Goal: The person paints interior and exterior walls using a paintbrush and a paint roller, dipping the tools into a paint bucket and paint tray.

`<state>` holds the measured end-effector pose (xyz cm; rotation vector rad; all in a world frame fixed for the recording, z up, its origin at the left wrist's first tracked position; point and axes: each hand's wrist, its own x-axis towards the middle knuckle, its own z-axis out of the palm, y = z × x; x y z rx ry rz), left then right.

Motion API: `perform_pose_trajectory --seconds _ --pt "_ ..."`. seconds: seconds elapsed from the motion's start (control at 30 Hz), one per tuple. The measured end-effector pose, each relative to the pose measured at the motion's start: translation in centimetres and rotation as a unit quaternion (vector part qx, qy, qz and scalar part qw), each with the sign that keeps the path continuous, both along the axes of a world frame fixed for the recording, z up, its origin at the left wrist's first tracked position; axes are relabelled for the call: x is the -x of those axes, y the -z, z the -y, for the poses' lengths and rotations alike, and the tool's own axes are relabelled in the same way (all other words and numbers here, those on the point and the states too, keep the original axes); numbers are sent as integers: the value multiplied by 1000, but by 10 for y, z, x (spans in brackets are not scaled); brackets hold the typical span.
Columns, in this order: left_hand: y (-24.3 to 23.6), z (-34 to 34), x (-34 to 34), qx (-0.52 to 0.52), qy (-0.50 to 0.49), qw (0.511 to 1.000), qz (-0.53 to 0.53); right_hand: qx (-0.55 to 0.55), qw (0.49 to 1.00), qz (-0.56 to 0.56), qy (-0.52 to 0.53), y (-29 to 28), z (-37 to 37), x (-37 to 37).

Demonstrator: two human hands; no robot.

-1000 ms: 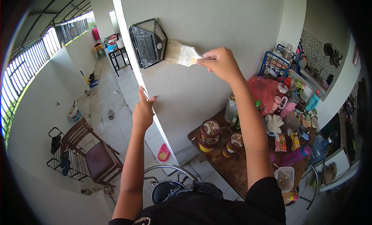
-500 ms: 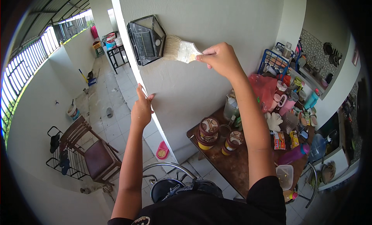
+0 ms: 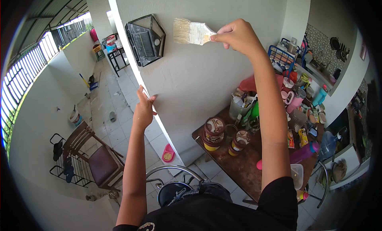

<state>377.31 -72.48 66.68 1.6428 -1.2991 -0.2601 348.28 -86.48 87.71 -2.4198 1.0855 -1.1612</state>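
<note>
The right hand (image 3: 238, 37) pinches the handle of a wide, flat paintbrush (image 3: 195, 33) between thumb and fingers, the bristles pointing left and the white-smeared ferrule and handle lying nearly level. The brush is in front of the grey wall (image 3: 191, 84); whether it touches the surface I cannot tell. The left hand (image 3: 143, 111) holds no tool—it is braced lower down at the wall's white corner edge, index finger and thumb spread, the other fingers partly hidden.

Just left of the bristles, and apart from them, a black-framed wall lamp (image 3: 145, 40) is mounted beside that edge, with a dark panel and a small round white spot. Below and right of the brush, a worn brown tabletop (image 3: 248, 167) carries two stacked brown-and-yellow tubs (image 3: 213, 133), a single tub (image 3: 240, 142) near them, a container of utensils (image 3: 238, 110) and, farther right, a purple bottle (image 3: 304, 152) among crowded cups and packets.

On the floor left of the tabletop sits a pink dish (image 3: 168, 154). Farther out, a wooden chair (image 3: 101, 163) with a maroon seat stands beside a black wire rack (image 3: 81, 177)—a bucket (image 3: 75, 116) is beyond it.
</note>
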Motion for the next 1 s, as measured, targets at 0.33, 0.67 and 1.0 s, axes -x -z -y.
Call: perform_pose_trajectory --seconds 0.33,0.67,1.0 --pt "4 2 -2 7 -5 1000 19 -32 999 -24 9 4 -6 -25" --pt "-5 -1 3 -5 5 1000 6 37 999 -12 37 0 -5 -25" --pt "3 0 -2 8 13 1000 27 124 988 -84 47 -71 -35 5"
